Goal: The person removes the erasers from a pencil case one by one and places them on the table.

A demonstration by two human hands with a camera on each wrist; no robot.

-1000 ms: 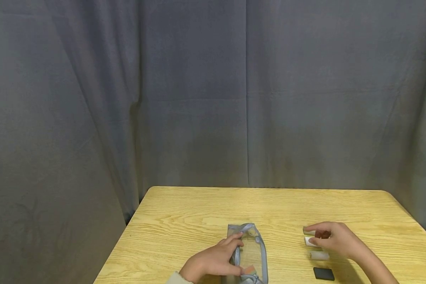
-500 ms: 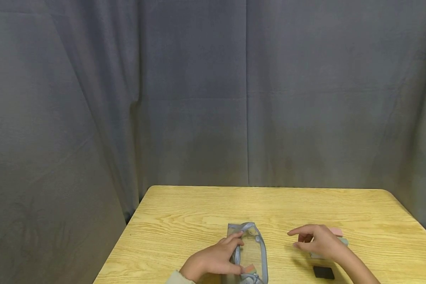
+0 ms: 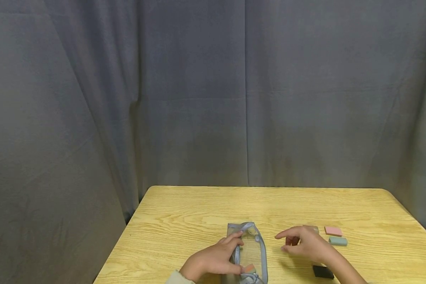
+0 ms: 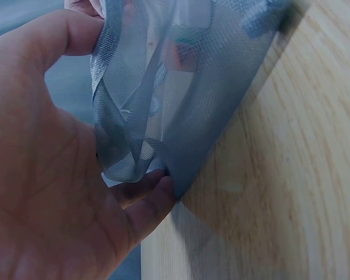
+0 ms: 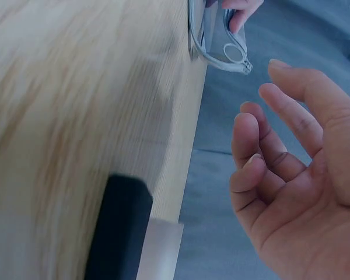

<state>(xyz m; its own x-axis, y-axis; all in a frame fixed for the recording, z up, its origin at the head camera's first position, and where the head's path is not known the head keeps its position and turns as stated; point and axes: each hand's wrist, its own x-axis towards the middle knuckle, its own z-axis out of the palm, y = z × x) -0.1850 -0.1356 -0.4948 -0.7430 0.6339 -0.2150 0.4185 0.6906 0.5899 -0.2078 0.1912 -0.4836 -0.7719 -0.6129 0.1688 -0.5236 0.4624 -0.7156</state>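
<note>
My left hand [image 3: 214,258] holds the side of a see-through mesh pouch [image 3: 264,256] with grey-blue edging. In the left wrist view, its fingers [image 4: 149,210] are at the pouch's lower corner. A small orange-and-green block [image 3: 249,269] shows inside the mesh. My right hand [image 3: 301,242] hovers to the right of the pouch, fingers bent loosely; the right wrist view shows nothing held. Beyond it lie a pink block [image 3: 333,231], a green block [image 3: 338,241] and a partly hidden brownish piece [image 3: 311,228]. Nearer me is a black block [image 3: 322,271].
The wooden table [image 3: 184,209] has rounded far corners. A grey curtain [image 3: 198,98] hangs behind it and along both sides. A pale piece [image 5: 160,248] lies beside the black block in the right wrist view.
My right hand has moved left, away from the row of small blocks toward the pouch, uncovering the pink and green blocks. My left hand and the pouch have stayed put.
</note>
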